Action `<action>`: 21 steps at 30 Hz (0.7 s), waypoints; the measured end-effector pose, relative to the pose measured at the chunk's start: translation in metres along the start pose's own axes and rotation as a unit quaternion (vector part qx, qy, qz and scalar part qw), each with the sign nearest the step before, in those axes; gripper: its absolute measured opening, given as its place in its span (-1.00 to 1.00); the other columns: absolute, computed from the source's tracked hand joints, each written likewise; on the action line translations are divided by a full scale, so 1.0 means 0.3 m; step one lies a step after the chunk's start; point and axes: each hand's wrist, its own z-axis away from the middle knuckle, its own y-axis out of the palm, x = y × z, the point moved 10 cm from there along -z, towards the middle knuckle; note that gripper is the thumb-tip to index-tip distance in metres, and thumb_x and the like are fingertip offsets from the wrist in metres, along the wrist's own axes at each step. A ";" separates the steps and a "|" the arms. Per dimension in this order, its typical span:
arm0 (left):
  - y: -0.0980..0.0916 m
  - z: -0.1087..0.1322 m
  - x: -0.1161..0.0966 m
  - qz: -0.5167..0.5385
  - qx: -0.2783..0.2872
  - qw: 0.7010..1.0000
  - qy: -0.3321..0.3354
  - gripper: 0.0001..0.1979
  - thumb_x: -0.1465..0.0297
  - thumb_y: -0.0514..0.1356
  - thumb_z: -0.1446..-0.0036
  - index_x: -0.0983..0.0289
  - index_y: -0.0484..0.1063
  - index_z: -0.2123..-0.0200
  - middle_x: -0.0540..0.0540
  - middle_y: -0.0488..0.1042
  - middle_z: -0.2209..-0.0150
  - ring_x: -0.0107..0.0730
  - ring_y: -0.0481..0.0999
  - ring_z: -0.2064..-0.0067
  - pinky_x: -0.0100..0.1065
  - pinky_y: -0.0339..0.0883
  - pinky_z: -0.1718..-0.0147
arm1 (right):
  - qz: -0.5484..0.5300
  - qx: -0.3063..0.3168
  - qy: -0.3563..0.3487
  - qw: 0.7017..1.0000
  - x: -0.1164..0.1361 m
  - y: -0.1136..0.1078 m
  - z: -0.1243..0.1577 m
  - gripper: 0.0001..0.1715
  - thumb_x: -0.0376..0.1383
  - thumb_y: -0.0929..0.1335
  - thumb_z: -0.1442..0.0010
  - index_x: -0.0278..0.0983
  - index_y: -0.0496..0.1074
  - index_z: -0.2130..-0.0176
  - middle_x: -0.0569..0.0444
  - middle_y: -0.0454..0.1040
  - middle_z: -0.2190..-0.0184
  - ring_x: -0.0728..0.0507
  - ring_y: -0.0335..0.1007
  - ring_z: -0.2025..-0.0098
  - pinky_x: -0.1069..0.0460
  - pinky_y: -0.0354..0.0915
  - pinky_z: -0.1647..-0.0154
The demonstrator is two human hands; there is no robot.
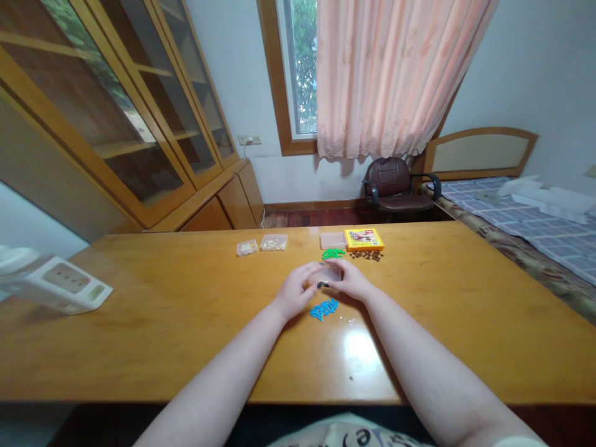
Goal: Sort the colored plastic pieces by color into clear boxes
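My left hand (299,287) and my right hand (352,279) grip a small clear plastic box (331,274) from its two sides, at the middle of the table. Some small dark pieces (323,284) show at the near edge of the box, between my fingertips. Nearer to me is a loose pile of blue pieces (325,308). Just beyond the box lies a pile of green pieces (333,253), with brown pieces (367,255) to its right.
Behind the piles are an open clear box (332,241) and a yellow packet (364,239). Two clear containers (274,243) (246,248) with pale pieces stand left of these. A white device (69,282) is at the far left of the wooden table (186,323).
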 end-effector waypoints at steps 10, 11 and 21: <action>0.113 -0.017 0.219 0.389 -0.029 0.906 -0.166 -0.02 -0.01 0.30 0.10 0.35 0.01 -0.27 0.37 0.24 -0.19 -0.04 0.25 -0.21 -0.08 0.09 -0.21 | -0.056 -0.004 -0.062 0.997 0.072 0.011 0.018 -0.51 -0.16 0.33 -0.16 -0.25 0.36 -0.06 -0.10 0.42 -0.04 -0.22 0.34 -0.08 -0.18 0.24 -0.13; 0.108 -0.015 0.222 0.409 -0.051 0.895 -0.170 -0.01 0.01 0.35 0.16 0.36 0.07 -0.25 0.38 0.28 -0.17 -0.01 0.27 -0.20 -0.07 0.10 -0.20 | -0.025 0.003 -0.075 0.997 0.088 0.014 0.021 -0.52 -0.15 0.32 -0.18 -0.25 0.36 -0.07 -0.11 0.42 -0.04 -0.23 0.34 -0.08 -0.19 0.23 -0.13; 0.059 0.007 0.197 0.445 -0.170 0.856 -0.201 -0.19 0.25 0.42 0.21 0.36 0.25 -0.12 0.32 0.42 -0.04 -0.09 0.42 -0.07 -0.08 0.21 -0.14 | 0.176 -0.008 -0.161 0.971 0.205 0.026 0.061 -0.52 -0.26 0.13 -0.31 -0.29 0.30 -0.14 -0.13 0.41 -0.07 -0.19 0.38 -0.06 -0.14 0.32 -0.07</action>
